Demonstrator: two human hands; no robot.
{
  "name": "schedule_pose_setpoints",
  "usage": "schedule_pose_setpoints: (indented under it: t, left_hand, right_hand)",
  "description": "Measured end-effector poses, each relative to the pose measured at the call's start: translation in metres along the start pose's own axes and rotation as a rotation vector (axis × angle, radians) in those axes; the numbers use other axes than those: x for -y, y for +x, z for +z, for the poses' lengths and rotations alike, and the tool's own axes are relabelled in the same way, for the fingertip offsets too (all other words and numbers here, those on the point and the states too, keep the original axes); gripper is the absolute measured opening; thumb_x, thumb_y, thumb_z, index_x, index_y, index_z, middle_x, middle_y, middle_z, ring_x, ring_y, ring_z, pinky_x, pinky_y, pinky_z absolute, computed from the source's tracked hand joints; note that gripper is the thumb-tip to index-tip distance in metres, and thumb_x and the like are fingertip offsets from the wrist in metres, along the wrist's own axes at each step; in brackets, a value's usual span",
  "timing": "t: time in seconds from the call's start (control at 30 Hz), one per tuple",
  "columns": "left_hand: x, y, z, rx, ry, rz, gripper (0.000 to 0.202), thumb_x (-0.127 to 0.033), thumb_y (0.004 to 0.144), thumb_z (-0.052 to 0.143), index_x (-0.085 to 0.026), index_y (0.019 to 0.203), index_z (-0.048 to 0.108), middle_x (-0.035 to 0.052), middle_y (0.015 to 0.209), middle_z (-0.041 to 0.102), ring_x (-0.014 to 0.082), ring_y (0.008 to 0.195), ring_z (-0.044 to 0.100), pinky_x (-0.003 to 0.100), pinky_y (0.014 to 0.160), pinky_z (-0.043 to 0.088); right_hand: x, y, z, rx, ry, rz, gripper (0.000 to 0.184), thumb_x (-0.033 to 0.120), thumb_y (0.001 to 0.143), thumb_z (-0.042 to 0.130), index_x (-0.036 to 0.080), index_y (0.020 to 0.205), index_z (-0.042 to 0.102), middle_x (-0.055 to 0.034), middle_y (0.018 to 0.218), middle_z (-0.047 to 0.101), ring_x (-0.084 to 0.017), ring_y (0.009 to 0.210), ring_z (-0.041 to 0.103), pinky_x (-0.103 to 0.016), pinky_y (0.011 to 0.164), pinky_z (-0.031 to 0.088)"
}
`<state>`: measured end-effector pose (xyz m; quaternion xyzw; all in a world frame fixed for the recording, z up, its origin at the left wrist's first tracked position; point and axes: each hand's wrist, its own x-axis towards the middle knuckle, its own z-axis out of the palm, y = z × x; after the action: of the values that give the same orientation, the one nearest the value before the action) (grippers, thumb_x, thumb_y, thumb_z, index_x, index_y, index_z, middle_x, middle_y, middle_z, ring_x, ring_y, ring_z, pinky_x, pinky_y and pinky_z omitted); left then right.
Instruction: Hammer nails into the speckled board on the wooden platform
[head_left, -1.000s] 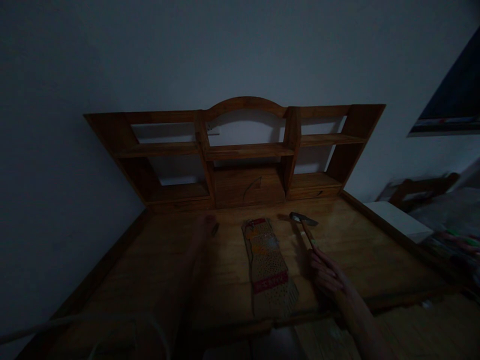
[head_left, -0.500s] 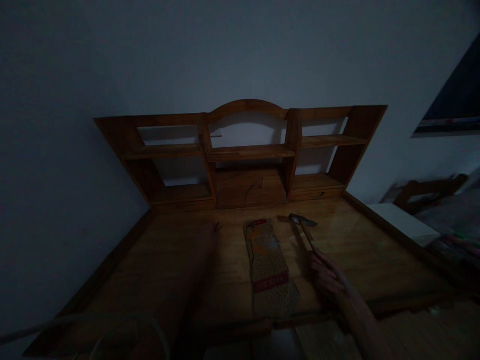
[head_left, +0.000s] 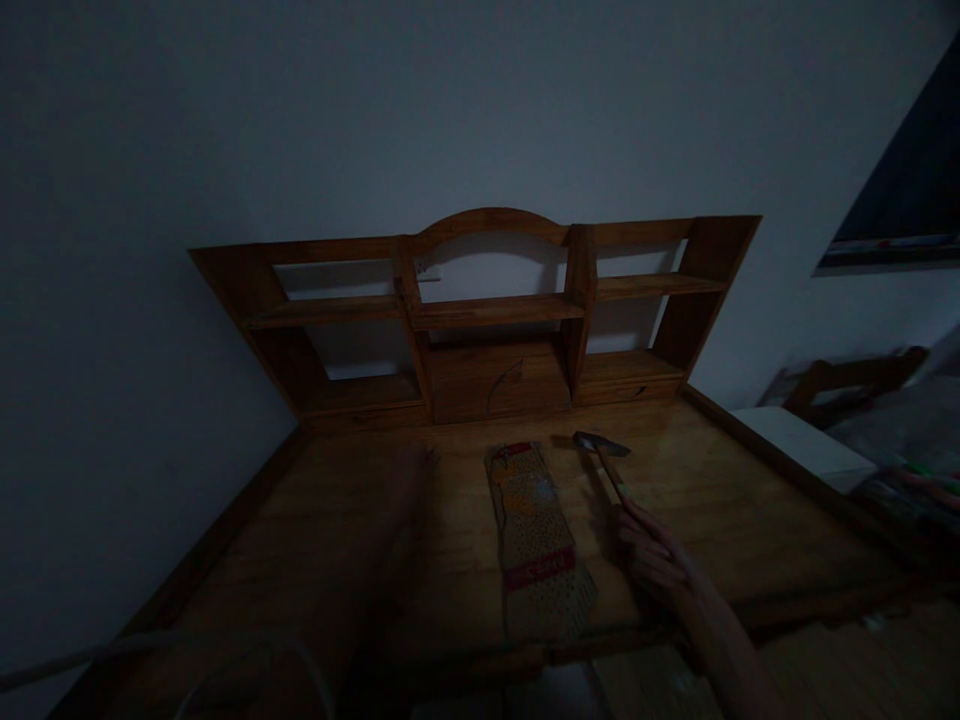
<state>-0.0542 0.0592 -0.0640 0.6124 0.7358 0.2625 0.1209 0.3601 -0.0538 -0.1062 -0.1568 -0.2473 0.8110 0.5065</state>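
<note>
My right hand (head_left: 651, 548) is wrapped round the wooden handle of a hammer (head_left: 602, 445). Its dark metal head points away from me, low over the desk, right of a strip of cardboard (head_left: 538, 535). The cardboard lies flat, speckled with many small dark marks, with red bands and an orange patch. On the other side of the cardboard, my left hand (head_left: 411, 470) is over the left half of the desk, apart from the strip. Deep shadow and blur hide its fingers, and I cannot make out anything in it.
The wooden desk (head_left: 315, 530) has raised side edges and a shelf unit (head_left: 499, 312) at its back, against a pale wall. A thin cable (head_left: 187, 637) crosses the lower left. To the right are a white surface (head_left: 806, 440) and a wooden chair back (head_left: 855, 378).
The view has shifted slightly. My right hand still holds the hammer in nearly the same place, and the left hand has barely moved.
</note>
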Motion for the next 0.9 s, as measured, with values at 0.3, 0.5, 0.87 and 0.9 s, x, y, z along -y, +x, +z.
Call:
schedule_pose_setpoints:
  t: [0.3, 0.5, 0.87, 0.9]
  left_hand:
    - [-0.022, 0.01, -0.009, -0.092, 0.05, 0.182, 0.022, -0.019, 0.085, 0.046, -0.016, 0.093, 0.066, 0.0082, 0.086, 0.069, 0.0191, 0.078, 0.064, 0.027, 0.068, 0.044]
    - [-0.03, 0.033, 0.02, -0.061, -0.504, 0.16, 0.023, -0.026, 0.074, 0.058, -0.018, 0.093, 0.068, 0.0012, 0.066, 0.066, 0.0153, 0.061, 0.061, 0.023, 0.057, 0.044]
    - [-0.044, 0.007, 0.032, 0.286, -1.266, -0.061, 0.029, -0.027, 0.061, 0.077, -0.015, 0.086, 0.07, 0.012, 0.1, 0.072, 0.0264, 0.099, 0.065, 0.038, 0.093, 0.049]
    - [-0.047, 0.006, 0.032, 0.263, -1.236, -0.067, 0.029, -0.029, 0.061, 0.078, -0.014, 0.085, 0.07, 0.0119, 0.096, 0.072, 0.0261, 0.095, 0.067, 0.038, 0.09, 0.051]
  right_hand:
    - [-0.001, 0.006, -0.013, 0.015, 0.052, 0.033, 0.019, 0.015, 0.084, 0.065, 0.018, 0.102, 0.058, 0.0123, 0.054, 0.043, 0.002, 0.031, 0.011, -0.005, 0.028, 0.019]
    - [-0.002, 0.007, -0.015, 0.07, 0.055, 0.043, 0.01, 0.014, 0.086, 0.062, 0.018, 0.094, 0.059, 0.012, 0.055, 0.044, 0.002, 0.03, 0.01, -0.005, 0.029, 0.025]
    - [-0.002, 0.007, -0.021, 0.043, 0.052, 0.051, 0.015, 0.015, 0.09, 0.057, 0.017, 0.105, 0.057, 0.0129, 0.053, 0.04, 0.001, 0.031, 0.005, -0.007, 0.028, 0.022]
    - [-0.002, 0.007, -0.021, 0.045, 0.058, 0.041, 0.017, 0.014, 0.09, 0.056, 0.017, 0.107, 0.056, 0.0128, 0.054, 0.042, 0.001, 0.032, 0.004, -0.007, 0.028, 0.022]
